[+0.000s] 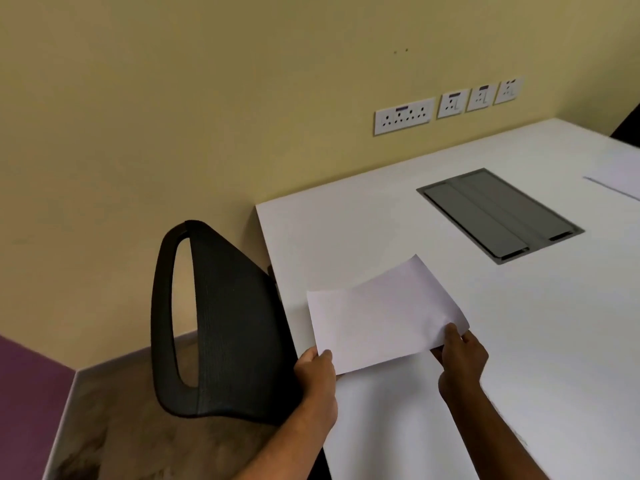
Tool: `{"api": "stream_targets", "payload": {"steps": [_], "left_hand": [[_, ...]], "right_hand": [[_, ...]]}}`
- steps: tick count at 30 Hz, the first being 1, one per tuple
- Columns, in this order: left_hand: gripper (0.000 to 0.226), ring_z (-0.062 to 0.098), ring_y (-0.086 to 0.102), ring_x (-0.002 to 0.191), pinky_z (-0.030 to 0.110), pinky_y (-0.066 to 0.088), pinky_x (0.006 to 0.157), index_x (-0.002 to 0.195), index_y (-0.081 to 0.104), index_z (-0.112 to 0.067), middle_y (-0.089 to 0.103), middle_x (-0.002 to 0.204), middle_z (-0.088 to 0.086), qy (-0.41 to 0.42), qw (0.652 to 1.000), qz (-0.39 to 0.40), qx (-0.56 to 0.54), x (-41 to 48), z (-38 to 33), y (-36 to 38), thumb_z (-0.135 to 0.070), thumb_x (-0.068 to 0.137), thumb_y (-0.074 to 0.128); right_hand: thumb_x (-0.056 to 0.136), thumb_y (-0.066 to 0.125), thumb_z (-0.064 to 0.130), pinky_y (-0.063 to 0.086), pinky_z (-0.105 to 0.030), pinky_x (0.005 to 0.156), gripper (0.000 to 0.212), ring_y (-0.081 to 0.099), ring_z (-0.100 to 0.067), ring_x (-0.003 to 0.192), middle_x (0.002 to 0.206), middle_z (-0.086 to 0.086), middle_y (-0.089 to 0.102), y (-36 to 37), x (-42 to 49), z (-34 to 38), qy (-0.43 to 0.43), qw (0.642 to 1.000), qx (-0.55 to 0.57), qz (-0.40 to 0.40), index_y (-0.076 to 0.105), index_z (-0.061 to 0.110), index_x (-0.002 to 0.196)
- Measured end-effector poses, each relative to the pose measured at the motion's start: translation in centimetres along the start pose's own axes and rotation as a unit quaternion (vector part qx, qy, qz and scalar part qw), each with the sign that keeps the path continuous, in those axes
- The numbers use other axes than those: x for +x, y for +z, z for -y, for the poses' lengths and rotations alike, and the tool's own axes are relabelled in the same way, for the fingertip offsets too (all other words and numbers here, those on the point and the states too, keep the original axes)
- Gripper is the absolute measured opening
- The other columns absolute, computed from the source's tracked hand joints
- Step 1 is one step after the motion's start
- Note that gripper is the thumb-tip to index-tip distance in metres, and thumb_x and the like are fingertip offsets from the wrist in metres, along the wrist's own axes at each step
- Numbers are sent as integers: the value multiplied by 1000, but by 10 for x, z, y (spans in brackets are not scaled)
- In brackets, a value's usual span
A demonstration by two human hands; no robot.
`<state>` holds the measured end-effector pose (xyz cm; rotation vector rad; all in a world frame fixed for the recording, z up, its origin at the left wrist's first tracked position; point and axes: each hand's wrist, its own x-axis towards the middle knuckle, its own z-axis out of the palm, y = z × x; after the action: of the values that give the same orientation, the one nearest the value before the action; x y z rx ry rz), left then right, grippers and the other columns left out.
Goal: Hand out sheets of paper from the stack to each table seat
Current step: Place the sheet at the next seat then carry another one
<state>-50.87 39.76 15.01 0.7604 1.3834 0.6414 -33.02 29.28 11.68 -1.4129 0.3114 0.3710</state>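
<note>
A white sheet of paper hangs slightly curved just above the white table, near its left edge. My left hand pinches the sheet's near left corner. My right hand pinches its near right corner. Another sheet lies flat on the table at the far right, partly cut off by the frame. No stack of paper is in view.
A black office chair stands pushed against the table's left edge. A grey cable hatch is set into the tabletop. Wall sockets line the yellow wall behind. A dark chair part shows at the far right.
</note>
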Motion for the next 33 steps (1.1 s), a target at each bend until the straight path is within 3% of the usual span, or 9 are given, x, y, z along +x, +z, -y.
{"api": "stream_targets", "payload": {"steps": [5, 10, 13, 16, 21, 24, 28, 31, 33], "left_hand": [[21, 24, 71, 79, 37, 62, 74, 87, 72, -13, 75, 84, 6, 11, 999, -35, 25, 35, 16, 7, 1, 91, 57], [19, 17, 66, 76, 21, 50, 61, 86, 68, -12, 71, 83, 2, 43, 995, -71, 55, 60, 29, 15, 5, 89, 61], [24, 22, 69, 86, 30, 56, 74, 111, 67, -4, 73, 99, 9, 53, 992, -84, 75, 72, 35, 20, 5, 89, 63], [31, 29, 69, 94, 40, 59, 85, 117, 66, -2, 72, 105, 13, 65, 988, -102, 100, 82, 40, 25, 5, 88, 66], [40, 36, 66, 108, 48, 57, 91, 124, 62, -2, 68, 119, 20, 128, 968, -120, 181, 96, 46, 29, 2, 86, 70], [45, 36, 67, 107, 38, 58, 84, 128, 58, -4, 68, 118, 19, 176, 954, -119, 211, 101, 51, 31, 5, 85, 69], [45, 33, 68, 104, 31, 57, 77, 125, 57, -8, 68, 108, 8, 222, 940, -106, 237, 106, 57, 30, 11, 85, 65], [59, 35, 60, 116, 45, 55, 92, 137, 50, -8, 62, 125, 16, 236, 925, -113, 275, 108, 57, 29, 8, 83, 68], [68, 35, 50, 126, 48, 47, 101, 142, 46, -9, 54, 135, 17, 264, 892, -128, 343, 108, 58, 28, 5, 81, 72]], "right_hand": [[92, 57, 15, 59, -45, 84, 18, 66, -22, 86, 101, -9, 70, 17, 27, -26, -4, 999, -33, 24, 69, 7, 104], [95, 55, 23, 57, -51, 85, 20, 64, -30, 85, 85, -4, 67, 26, 44, -49, -46, 992, -113, 23, 64, 17, 78], [96, 55, 26, 54, -44, 76, 29, 62, -33, 79, 76, -3, 64, 28, 50, -60, -84, 985, -152, 7, 57, 18, 69], [96, 56, 27, 41, -35, 59, 39, 49, -27, 61, 60, -3, 53, 33, 55, -66, -118, 976, -183, -12, 46, 16, 60], [96, 55, 19, 34, -37, 55, 41, 41, -27, 55, 53, 2, 41, 41, 60, -74, -176, 954, -242, -3, 37, 18, 60], [94, 53, 15, 38, -36, 63, 7, 55, -33, 70, 68, 1, 56, 44, 61, -78, -199, 936, -292, 6, 59, 18, 91], [90, 54, 8, 44, -43, 98, 57, 51, -29, 120, 133, -6, 57, 42, 63, -87, -214, 920, -326, 38, 41, 21, 144], [92, 54, 2, 28, -46, 115, 65, 33, -29, 142, 159, -9, 33, 40, 63, -91, -265, 879, -391, 69, 31, 14, 151], [92, 53, -2, 23, -49, 116, 58, 28, -35, 147, 161, -16, 29, 39, 68, -94, -339, 820, -456, 64, 38, 7, 148]]}}
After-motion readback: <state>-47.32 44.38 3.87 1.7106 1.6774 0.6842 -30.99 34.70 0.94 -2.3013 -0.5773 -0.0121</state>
